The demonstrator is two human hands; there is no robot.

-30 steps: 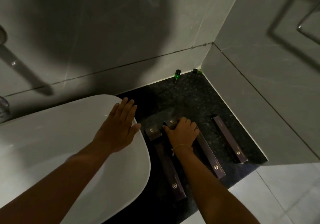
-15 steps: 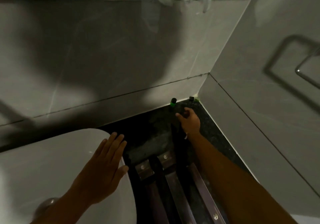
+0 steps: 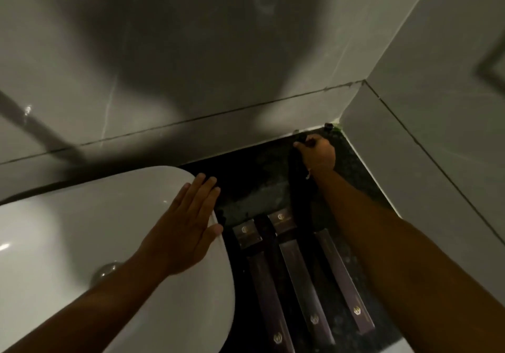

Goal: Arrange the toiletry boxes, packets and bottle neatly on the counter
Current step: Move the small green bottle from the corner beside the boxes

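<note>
Dim bathroom corner, grey tiled walls [image 3: 191,66] meeting at far right, a heavy shadow across them. At left, a white basin [image 3: 68,243] with a metal drain [image 3: 105,270] low in the bowl. Left hand [image 3: 185,227] lies flat and open on the basin's right rim, fingers spread, gripping nothing. Right of the basin, a black speckled counter [image 3: 246,188]. Three long dark boxes [image 3: 297,268] lie side by side on it, roughly parallel, gold logos at their ends. Right hand [image 3: 318,153] reaches past them toward the back corner, fingers curled shut around a small dark item, likely the bottle; too blurred to confirm. Another small dark object [image 3: 328,126] sits just beyond, in the corner.
</note>
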